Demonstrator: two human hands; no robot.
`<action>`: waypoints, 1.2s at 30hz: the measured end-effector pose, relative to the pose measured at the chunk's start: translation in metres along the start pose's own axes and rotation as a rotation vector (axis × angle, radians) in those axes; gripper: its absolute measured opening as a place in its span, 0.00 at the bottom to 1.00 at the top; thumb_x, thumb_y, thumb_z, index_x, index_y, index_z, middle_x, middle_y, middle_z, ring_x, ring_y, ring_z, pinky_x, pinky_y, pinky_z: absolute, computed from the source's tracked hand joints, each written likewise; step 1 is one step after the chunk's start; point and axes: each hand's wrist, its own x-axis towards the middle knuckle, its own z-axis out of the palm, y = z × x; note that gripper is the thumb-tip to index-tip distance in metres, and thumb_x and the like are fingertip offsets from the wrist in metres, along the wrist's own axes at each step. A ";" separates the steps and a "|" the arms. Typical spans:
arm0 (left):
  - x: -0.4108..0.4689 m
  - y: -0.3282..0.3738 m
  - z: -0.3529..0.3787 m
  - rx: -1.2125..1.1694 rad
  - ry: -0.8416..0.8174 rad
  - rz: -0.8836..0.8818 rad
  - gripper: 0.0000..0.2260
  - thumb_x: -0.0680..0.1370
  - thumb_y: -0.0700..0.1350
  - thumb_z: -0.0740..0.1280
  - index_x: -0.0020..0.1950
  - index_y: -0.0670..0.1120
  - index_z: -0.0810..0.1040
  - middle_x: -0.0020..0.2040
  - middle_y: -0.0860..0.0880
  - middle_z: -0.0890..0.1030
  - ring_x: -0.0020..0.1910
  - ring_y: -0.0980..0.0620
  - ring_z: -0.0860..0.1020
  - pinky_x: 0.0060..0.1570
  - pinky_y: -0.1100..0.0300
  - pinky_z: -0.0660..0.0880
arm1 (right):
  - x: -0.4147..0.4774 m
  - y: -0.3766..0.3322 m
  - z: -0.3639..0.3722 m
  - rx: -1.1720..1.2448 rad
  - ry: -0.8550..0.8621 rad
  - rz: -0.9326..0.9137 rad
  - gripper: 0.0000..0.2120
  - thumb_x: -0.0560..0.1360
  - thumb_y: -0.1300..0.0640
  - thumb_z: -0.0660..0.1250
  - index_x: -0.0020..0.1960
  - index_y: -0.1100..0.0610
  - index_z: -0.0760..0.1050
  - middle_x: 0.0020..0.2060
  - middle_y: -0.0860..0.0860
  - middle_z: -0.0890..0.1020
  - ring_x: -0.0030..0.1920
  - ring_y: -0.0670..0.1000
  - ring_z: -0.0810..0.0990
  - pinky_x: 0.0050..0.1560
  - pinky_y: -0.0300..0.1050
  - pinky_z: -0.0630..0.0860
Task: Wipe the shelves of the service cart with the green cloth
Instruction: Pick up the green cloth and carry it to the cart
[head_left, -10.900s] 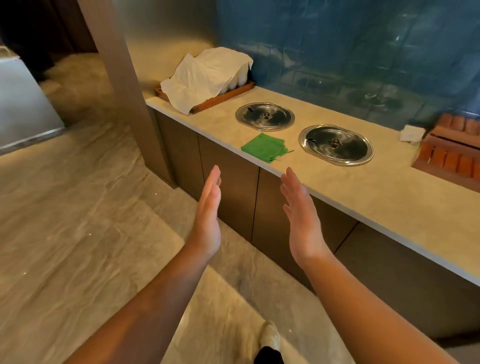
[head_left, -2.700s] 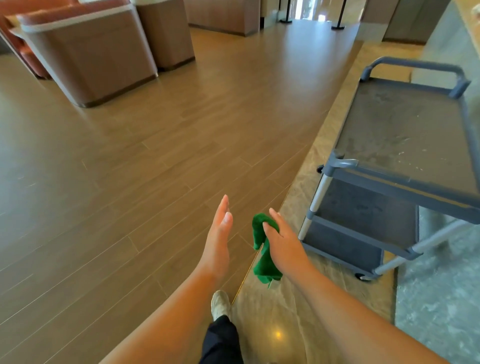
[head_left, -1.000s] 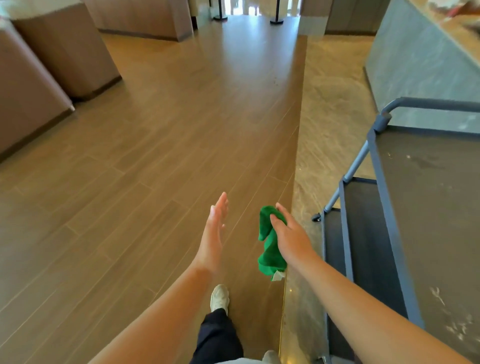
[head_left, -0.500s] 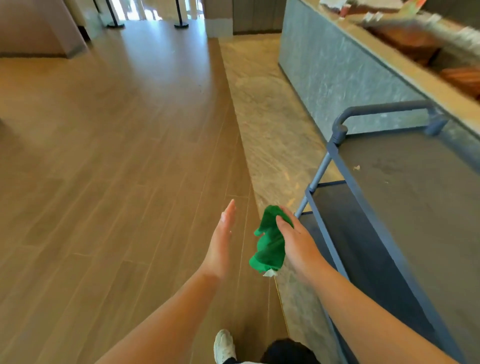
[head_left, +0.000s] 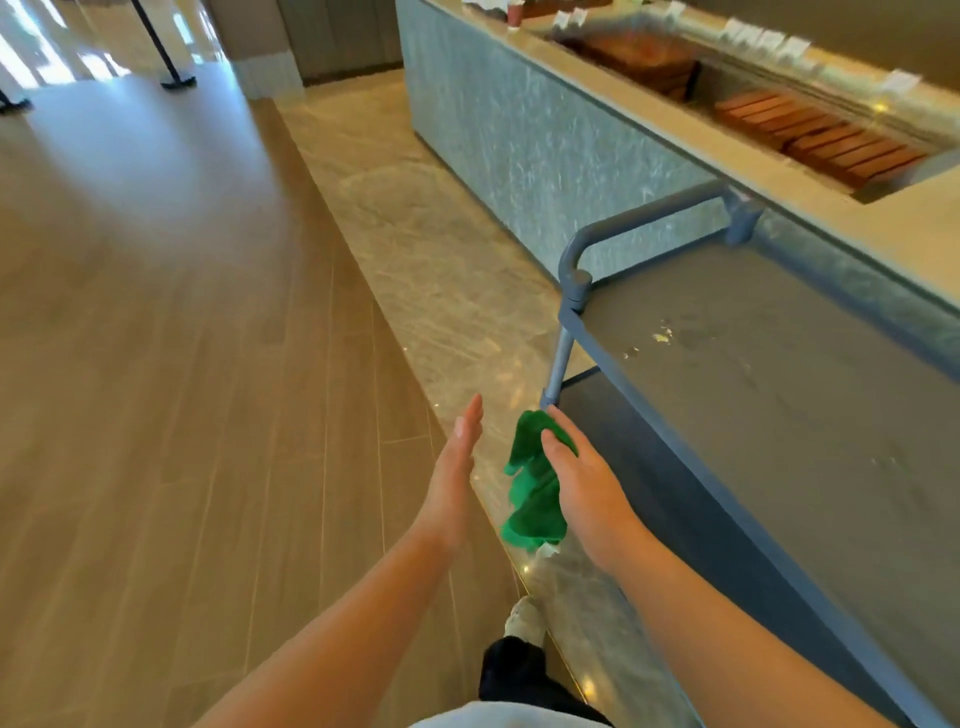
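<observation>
My right hand (head_left: 584, 483) grips the crumpled green cloth (head_left: 530, 493), which hangs down from the fingers above the floor. The hand is just left of the grey service cart (head_left: 675, 441), level with its front edge. The cart's top shelf (head_left: 779, 395) is dull grey with pale crumbs and smears near its far left corner. A lower shelf (head_left: 623, 436) shows dark beneath it. My left hand (head_left: 457, 467) is held flat and empty, fingers straight, a little left of the cloth.
A stone-clad counter (head_left: 545, 150) runs along the cart's far side, with wooden trays (head_left: 810, 130) on top. The cart's curved handle (head_left: 639, 218) rises at its far end. Wood floor (head_left: 182, 364) lies to the left, a marble strip (head_left: 441, 270) ahead. Two stanchion bases stand far left.
The view has swung right, so more of the cart's top shelf and the counter now shows. My right hand, still holding the cloth, is closer to the cart's edge. The left hand stays flat.
</observation>
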 end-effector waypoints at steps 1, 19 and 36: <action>0.012 0.003 0.002 0.008 -0.011 -0.004 0.45 0.63 0.83 0.55 0.75 0.63 0.62 0.78 0.58 0.64 0.76 0.62 0.61 0.78 0.49 0.51 | 0.010 -0.005 -0.004 0.015 0.008 0.003 0.19 0.84 0.48 0.58 0.73 0.37 0.67 0.69 0.45 0.74 0.67 0.50 0.74 0.71 0.55 0.69; 0.178 0.050 0.083 0.141 -0.374 0.025 0.13 0.85 0.44 0.55 0.64 0.48 0.77 0.56 0.56 0.82 0.54 0.64 0.80 0.49 0.72 0.74 | 0.126 -0.068 -0.071 0.302 0.230 -0.009 0.17 0.75 0.39 0.63 0.64 0.28 0.73 0.64 0.46 0.80 0.63 0.51 0.80 0.67 0.59 0.74; 0.308 0.043 0.147 0.533 -0.671 0.057 0.07 0.82 0.41 0.65 0.43 0.46 0.75 0.38 0.49 0.76 0.38 0.54 0.74 0.42 0.56 0.71 | 0.156 -0.098 -0.116 0.391 0.763 0.000 0.08 0.85 0.48 0.56 0.54 0.39 0.73 0.52 0.44 0.81 0.52 0.45 0.80 0.52 0.47 0.78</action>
